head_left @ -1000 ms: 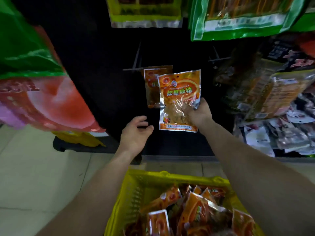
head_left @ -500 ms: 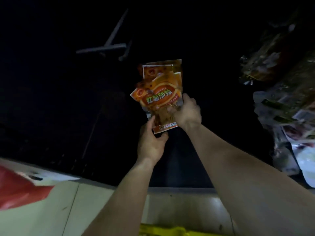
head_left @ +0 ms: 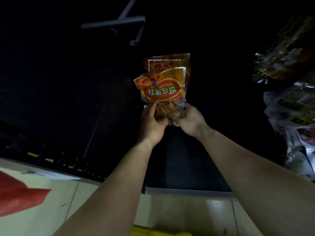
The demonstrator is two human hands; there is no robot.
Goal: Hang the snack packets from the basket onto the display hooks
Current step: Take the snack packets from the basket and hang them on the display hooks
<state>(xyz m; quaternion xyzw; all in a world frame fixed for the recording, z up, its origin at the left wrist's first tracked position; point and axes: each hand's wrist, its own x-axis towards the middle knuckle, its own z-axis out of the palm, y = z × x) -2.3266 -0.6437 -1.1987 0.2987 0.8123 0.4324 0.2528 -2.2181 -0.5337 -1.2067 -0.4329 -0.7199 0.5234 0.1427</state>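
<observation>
An orange snack packet point(head_left: 162, 89) with a clear lower window is held up in front of the dark display wall. My left hand point(head_left: 153, 123) grips its lower left corner and my right hand point(head_left: 189, 120) grips its lower right corner. Right behind it hang other packets of the same kind point(head_left: 170, 63); their hook is hidden. A bare grey display hook point(head_left: 119, 23) sticks out of the wall up and to the left. Only a strip of the yellow basket's rim point(head_left: 153, 231) shows at the bottom edge.
Several dark and silver packets point(head_left: 289, 92) hang on the right side of the wall. A red bag point(head_left: 18, 198) lies at the lower left over the pale floor tiles. A metal base rail point(head_left: 187, 191) runs below the wall.
The view tilted up, so the basket dropped almost out of sight. My left hand came up and took the packet's lower left corner; the packet now sits straighter in front of the hung ones.
</observation>
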